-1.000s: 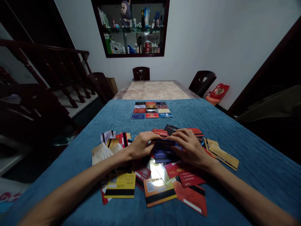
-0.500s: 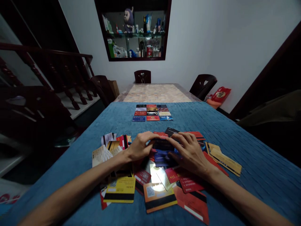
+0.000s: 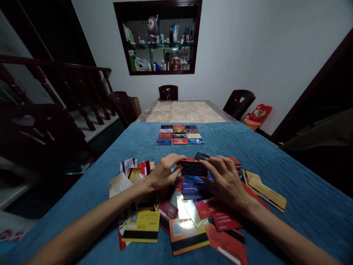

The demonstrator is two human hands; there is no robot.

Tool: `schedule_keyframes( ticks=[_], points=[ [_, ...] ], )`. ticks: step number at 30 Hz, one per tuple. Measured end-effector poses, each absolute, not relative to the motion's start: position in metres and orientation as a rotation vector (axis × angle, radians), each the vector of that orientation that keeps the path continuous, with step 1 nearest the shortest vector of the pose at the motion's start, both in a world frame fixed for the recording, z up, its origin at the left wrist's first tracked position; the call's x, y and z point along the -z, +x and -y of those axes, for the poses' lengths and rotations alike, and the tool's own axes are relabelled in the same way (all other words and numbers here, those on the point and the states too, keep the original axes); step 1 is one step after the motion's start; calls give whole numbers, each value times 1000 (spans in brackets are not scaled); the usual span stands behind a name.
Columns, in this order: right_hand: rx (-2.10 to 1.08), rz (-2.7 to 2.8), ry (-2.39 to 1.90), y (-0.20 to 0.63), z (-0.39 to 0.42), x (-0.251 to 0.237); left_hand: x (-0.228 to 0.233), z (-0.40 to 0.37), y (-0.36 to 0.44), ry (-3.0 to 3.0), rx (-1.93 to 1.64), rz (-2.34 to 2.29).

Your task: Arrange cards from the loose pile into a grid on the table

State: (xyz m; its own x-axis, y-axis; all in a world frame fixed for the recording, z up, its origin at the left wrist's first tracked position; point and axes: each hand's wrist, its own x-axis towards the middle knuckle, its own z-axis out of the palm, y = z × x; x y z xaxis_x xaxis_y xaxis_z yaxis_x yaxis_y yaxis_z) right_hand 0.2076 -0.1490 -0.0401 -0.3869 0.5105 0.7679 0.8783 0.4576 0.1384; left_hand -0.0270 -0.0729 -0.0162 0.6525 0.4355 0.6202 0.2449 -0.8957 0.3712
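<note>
A dark card (image 3: 194,168) stands tilted up over the pile, its face toward me. My left hand (image 3: 166,172) pinches its left end between thumb and fingers. At its right end, my right hand (image 3: 226,180) closes on it with thumb and fingertips. Under the hands lies a loose heap of plastic cards. Among them are a blue card (image 3: 194,189), a dark red VIP card (image 3: 168,210), an orange card with a black stripe (image 3: 189,236) and a yellow striped card (image 3: 141,226).
Farther off, several cards lie in neat rows, including a red card (image 3: 180,141) in the front row. Two gold cards (image 3: 268,197) lie right of the heap. A blue cloth (image 3: 132,147) covers this end of the table; chairs (image 3: 239,103) stand around the far end.
The dark card has been raised and tilted so more of its face shows between my hands. The whole view has shifted slightly downward.
</note>
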Motion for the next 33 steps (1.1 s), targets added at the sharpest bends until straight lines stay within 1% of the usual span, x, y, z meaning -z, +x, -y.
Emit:
schedule_keyframes(
  ticks=[8, 20, 26, 33],
  points=[
    [705, 2083, -1137, 210, 142, 36, 13, 74, -29, 2799, -977, -563],
    [570, 2193, -1168, 209, 120, 20, 2, 58, -42, 2925, -810, -617],
    [559, 2254, -1158, 197, 89, 14, -8, 40, -54, 2882, -756, -744],
    [456, 2338, -1206, 173, 39, 3, -24, 9, -74, 2848, -735, -942]
  ],
)
